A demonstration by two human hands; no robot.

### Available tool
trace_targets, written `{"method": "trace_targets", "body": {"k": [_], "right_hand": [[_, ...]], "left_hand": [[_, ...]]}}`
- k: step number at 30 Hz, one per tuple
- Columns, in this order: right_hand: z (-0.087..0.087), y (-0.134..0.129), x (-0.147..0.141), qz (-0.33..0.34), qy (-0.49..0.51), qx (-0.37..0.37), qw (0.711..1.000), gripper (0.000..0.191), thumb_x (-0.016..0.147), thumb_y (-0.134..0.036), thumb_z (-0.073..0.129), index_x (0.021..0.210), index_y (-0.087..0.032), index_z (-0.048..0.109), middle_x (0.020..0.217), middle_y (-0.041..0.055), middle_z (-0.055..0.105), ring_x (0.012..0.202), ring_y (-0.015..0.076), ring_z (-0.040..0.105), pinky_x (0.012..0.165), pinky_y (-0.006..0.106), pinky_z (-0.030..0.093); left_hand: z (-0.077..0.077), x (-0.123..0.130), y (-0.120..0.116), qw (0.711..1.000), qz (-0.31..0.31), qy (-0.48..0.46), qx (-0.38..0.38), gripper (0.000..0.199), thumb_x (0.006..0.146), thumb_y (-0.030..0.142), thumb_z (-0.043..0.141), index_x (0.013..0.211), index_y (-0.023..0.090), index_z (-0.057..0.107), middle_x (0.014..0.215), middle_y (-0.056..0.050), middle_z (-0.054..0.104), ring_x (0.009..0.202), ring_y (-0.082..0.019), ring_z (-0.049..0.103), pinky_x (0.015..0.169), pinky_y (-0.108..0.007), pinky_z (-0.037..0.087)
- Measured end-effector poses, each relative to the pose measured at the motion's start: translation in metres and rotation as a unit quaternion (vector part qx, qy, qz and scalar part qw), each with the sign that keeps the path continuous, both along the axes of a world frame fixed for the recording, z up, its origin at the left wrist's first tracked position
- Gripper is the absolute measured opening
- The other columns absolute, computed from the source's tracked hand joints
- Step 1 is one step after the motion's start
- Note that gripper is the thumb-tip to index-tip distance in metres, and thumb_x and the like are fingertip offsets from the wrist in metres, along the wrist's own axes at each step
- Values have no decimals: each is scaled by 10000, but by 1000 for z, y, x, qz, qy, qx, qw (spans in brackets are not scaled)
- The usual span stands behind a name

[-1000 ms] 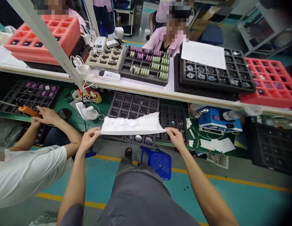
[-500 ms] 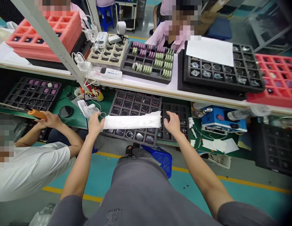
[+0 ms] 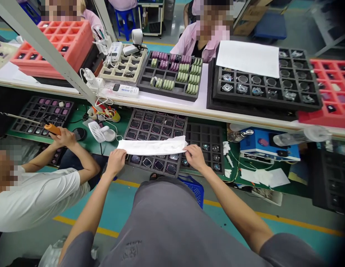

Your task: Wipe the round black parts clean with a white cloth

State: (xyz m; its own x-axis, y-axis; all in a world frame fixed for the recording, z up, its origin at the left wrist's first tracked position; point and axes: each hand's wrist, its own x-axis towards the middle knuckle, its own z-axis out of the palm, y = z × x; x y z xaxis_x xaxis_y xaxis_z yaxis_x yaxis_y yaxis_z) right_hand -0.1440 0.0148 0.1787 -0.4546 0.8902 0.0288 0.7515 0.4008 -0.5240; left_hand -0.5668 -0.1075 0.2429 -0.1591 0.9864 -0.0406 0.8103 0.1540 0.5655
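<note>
While holding the folded white cloth [image 3: 152,147] clamped at 2 ends by left fingers [image 3: 121,152] and right fingers [image 3: 188,149], with the black tray [image 3: 141,125] beyond the fingers, pull evenly, probably.

Your shirt [image 3: 166,222] is plain grey and the cloth [image 3: 152,146] white. The lower surface [image 3: 107,147] is green, the stool [image 3: 198,190] blue, the screwdriver handle [image 3: 52,129] orange. Yellow stripes cross the teal-and-grey floor [image 3: 127,205]. Purple and green pieces [image 3: 183,73] fill a black tray [image 3: 146,83].

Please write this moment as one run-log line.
left grip: white cloth, left end | right grip: its right end | cloth: long strip, in view over dark tray | left side: white fan
</note>
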Motion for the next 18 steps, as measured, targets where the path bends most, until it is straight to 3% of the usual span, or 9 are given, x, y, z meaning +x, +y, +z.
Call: {"method": "trace_targets", "body": {"k": [3, 6, 10, 14, 18], "right_hand": [[3, 28, 3, 30, -4, -41, 999, 249, 948, -208, 493, 1008, -207, 735, 976, 71, 753, 946, 234, 652, 882, 372, 481], [0, 63, -3, 34, -18, -77, 996, 214, 985, -333, 560, 1031, -179, 701, 889, 23, 723, 777, 170, 644, 800, 339, 507], [2, 87, -11, -13, -38, -60, 997, 254, 962, -302, 550, 1137, -177, 684, 956, 85, 739, 858, 220, 655, 824, 362, 499], [17, 57, -16, -44, -24, 24, 998, 418, 957, -263, 450, 1317, -114, 603, 1304, 210, 657, 1178, 338, 577, 973, 473, 460], [19, 14, -21, 24, 10, 90, 996, 282, 904, -223, 493, 1066, -196, 723, 1169, 138, 726, 1133, 307, 604, 940, 442, 500]], "left_hand": [[7, -5, 11, 1000, 2, 19, -12, 156, 902, 258, 535, 893, 229, 687, 964, -157, 717, 985, -339, 636, 932, -436, 445], [12, -15, 36, 999, -1, 32, -34, 130, 879, 245, 557, 861, 238, 686, 876, -129, 708, 898, -321, 645, 879, -398, 476], [14, -21, 67, 997, 15, 51, -51, 122, 839, 199, 581, 886, 221, 691, 869, -118, 712, 903, -314, 652, 895, -397, 495], [16, -6, 50, 994, 56, 91, -4, 287, 912, 193, 493, 1135, 154, 670, 1195, -205, 688, 1195, -380, 592, 1048, -532, 428], [7, 8, 4, 992, 42, 111, 40, 284, 928, 227, 527, 1148, 164, 695, 1277, -196, 689, 1234, -363, 599, 1056, -527, 456]]}}
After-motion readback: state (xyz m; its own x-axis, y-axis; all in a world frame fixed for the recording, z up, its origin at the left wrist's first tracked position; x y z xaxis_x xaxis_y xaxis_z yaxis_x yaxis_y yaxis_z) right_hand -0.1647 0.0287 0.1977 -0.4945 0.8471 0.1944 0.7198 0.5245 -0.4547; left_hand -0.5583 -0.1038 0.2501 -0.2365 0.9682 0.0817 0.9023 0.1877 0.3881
